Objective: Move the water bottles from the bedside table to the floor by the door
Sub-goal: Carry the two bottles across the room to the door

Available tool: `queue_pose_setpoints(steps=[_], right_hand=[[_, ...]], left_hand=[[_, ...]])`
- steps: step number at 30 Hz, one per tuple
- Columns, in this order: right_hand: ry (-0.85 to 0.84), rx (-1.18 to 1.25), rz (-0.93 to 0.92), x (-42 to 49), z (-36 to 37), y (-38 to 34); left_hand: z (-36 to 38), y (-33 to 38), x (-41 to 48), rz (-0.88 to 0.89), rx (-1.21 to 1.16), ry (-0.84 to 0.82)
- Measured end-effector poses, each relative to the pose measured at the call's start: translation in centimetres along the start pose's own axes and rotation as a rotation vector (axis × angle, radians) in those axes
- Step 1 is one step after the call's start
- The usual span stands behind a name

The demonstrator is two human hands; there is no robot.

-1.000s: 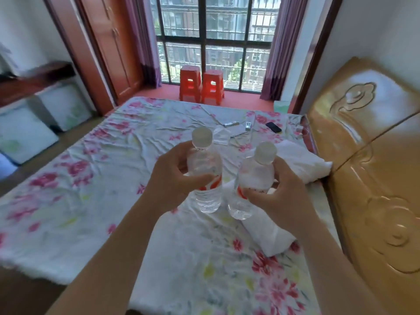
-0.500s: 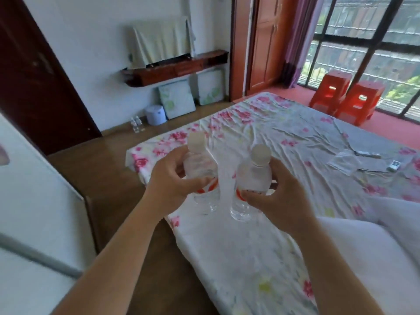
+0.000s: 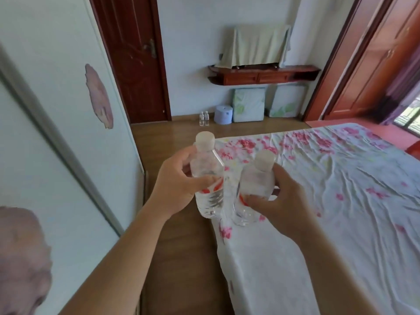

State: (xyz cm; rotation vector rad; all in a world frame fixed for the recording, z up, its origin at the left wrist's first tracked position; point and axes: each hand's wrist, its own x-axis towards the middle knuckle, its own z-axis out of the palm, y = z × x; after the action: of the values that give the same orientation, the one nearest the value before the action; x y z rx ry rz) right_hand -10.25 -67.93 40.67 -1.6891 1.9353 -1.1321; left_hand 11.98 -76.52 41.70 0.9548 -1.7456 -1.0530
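Head view, the only one. Left hand (image 3: 179,185) is clamped on the left bottle (image 3: 208,176): small clear plastic water bottle, white screw cap, red-and-white label band at mid height, ribbed lower body. Thumb lies across the front at the label, fingers go round the back. Right hand (image 3: 279,201) is clamped on the right bottle (image 3: 256,183): same type and cap, label mostly under the thumb, only a red sliver shows. Both bottles are upright in the air, side by side and near each other; can't tell if they touch. Left one sits a bit higher in frame. In frame they sit over the bed's near corner.

Bed (image 3: 341,189): crinkled white sheet, pink flower print, soft folds. Brown plank floor (image 3: 181,258), smooth, runs between the bed and a white sliding wardrobe panel (image 3: 56,110) with pale pink blotchy motifs and a grey frame strip.

Far wall: dark red-brown wooden door (image 3: 131,57), closed, metal handle. On the floor just right of it, by the wall, two more small clear bottles (image 3: 204,118) stand upright, close together. Beside them a pale blue cylinder (image 3: 223,114), then flat leaf-print cushions (image 3: 248,104) leaning on the wall under a curved red-brown wall shelf (image 3: 263,75). A cream cloth (image 3: 256,45) is draped over something boxy on top
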Motion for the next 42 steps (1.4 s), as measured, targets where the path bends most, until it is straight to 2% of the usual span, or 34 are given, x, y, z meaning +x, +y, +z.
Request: queue_pose_setpoints(steps=[8,17,26,36,42], right_hand=[[-0.078,0.052,-0.035,7.6,4.5,-1.1],[-0.175,0.145,-0.126,21.5,8.7,0.4],[-0.308,0.18,-0.207,32.6,13.9,-2.6],[-0.313,0.115,-0.269,43.3,22.8,-7.3],[-0.27,0.108,-0.222,49.4,25.9,-8.3]], left_hand=[[-3.7,-3.7,5.6,-0.048,0.049,0.091],[-6.2,-6.9,15.7,-0.138,0.103,0.182],[-12.3,-9.8,22.7,-0.182,0.029,0.333],[-21.2,-15.6,32.1,-0.119,-0.004,0.32],[-24.7,-18.8,39.0,-0.097,0.011,0.285]])
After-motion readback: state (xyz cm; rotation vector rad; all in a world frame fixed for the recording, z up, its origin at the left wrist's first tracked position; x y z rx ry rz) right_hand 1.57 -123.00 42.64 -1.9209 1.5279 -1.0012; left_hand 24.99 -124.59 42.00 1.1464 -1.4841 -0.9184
